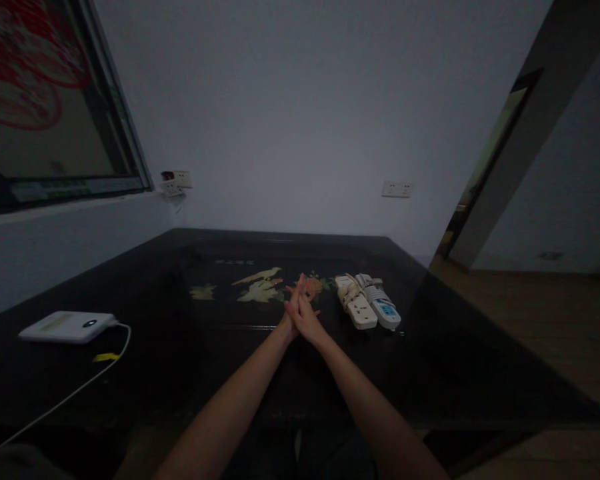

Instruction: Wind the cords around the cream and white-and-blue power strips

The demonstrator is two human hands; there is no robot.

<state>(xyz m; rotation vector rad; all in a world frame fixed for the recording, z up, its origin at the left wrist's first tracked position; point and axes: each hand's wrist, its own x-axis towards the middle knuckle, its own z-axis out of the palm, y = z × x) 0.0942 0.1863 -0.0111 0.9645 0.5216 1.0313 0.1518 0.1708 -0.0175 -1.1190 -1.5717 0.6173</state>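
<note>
My left hand (pixel 291 311) and my right hand (pixel 306 317) meet palm to palm above the middle of the black table (pixel 220 380). Their fingers are stretched out and somewhat apart, crossing each other at the tips, and no object shows between them. Nearest to my right hand lie two power strips side by side, a cream one (pixel 363 315) and a white one with a blue socket face (pixel 387 311). Each has its cord wound around it. Part of the left hand is hidden by the right.
On the left lies a white power bank (pixel 70 327) with a white cable (pixel 87 382) running off the near edge, a yellow scrap (pixel 106 357) beside it. Wall sockets (pixel 397 189) sit above the table's far edge. A window (pixel 55 133) is at upper left.
</note>
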